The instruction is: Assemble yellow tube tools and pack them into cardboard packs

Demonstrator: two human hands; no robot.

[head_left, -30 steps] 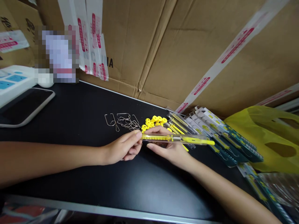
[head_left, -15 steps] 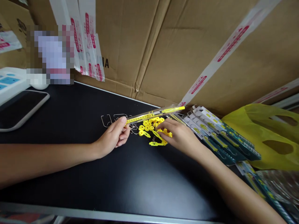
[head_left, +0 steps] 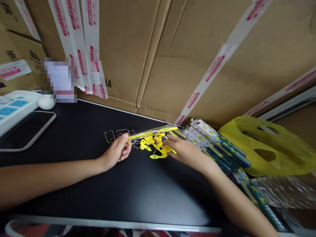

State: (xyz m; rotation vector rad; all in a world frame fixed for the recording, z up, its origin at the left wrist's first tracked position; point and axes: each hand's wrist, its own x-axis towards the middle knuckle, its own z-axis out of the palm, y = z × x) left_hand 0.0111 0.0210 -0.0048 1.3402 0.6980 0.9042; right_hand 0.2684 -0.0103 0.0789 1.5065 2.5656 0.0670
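Observation:
My left hand [head_left: 118, 152] pinches one end of a long clear tube with a yellow scale inside [head_left: 151, 133], holding it slanted above the black table [head_left: 103, 191]. My right hand [head_left: 184, 150] lies palm down on a heap of small yellow plastic parts [head_left: 151, 144], its fingers curled over some of them. Just behind my left hand is a bunch of bent wire hooks [head_left: 118, 135]. Whether the right fingers grip a piece is hidden.
Packaged items on green and white cards [head_left: 217, 144] are fanned out to the right, beside a yellow plastic bag [head_left: 269, 148]. A white scale with a dark platform [head_left: 22, 128] stands at the left. Taped cardboard boxes [head_left: 172, 56] wall the back.
My right hand let go of the tube and dropped onto the yellow parts. My left hand alone now carries the tube, which moved back over the heap.

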